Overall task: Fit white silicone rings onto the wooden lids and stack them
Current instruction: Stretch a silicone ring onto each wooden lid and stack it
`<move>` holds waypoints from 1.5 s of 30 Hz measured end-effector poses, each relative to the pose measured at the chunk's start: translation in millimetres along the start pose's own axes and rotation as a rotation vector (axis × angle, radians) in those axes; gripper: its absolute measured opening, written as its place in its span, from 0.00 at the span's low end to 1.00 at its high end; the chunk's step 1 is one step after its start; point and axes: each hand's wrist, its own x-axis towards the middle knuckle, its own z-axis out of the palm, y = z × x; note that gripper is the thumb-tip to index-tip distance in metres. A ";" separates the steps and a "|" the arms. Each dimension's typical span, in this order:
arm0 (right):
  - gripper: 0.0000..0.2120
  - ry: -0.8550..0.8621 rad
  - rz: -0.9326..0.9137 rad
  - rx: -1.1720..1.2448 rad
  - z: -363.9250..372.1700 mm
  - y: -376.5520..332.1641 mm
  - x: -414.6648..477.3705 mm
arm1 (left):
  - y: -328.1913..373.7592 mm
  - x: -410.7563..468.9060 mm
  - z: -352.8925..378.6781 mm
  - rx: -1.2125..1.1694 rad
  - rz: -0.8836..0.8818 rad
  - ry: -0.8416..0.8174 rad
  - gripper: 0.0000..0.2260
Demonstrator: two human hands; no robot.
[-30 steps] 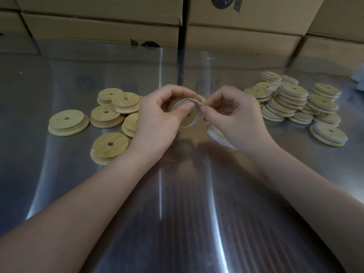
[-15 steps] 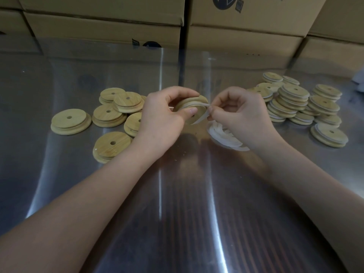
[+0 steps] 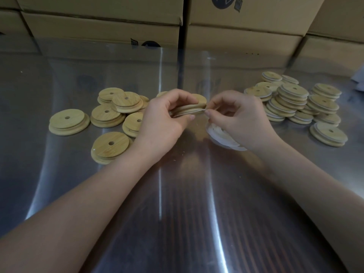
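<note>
My left hand grips a round wooden lid edge-on above the table's middle. A thin white silicone ring lies along the lid's groove. My right hand pinches that ring at the lid's right edge. Several bare wooden lids with centre holes lie loose at the left. Lids fitted with white rings sit in low stacks at the right. A heap of loose white rings lies on the table, partly hidden under my right wrist.
The work surface is a shiny steel table with strong reflections. Cardboard boxes are stacked in a wall along its far edge. Something white shows at the far right edge.
The lid has turned from tilted toward me to nearly flat and edge-on. The ring, earlier hanging loose across the lid, now lies along its groove. Both hands stayed in place.
</note>
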 end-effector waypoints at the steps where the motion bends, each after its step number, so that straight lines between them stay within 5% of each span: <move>1: 0.07 0.002 -0.010 -0.005 0.0 -0.5 -0.2 | 0.2 -0.6 0.6 -0.002 0.007 -0.004 0.12; 17: 0.02 0.013 -0.143 -0.109 2.3 -3.2 1.0 | 0.7 -1.6 0.6 0.118 0.078 0.007 0.12; 28: 0.04 0.021 0.067 0.121 4.0 -6.2 -0.5 | -3.1 0.1 1.0 -0.242 -0.117 0.060 0.08; 45: 0.09 0.053 0.101 0.164 0.6 -5.8 2.6 | 5.9 2.3 -0.1 -0.211 -0.151 0.067 0.07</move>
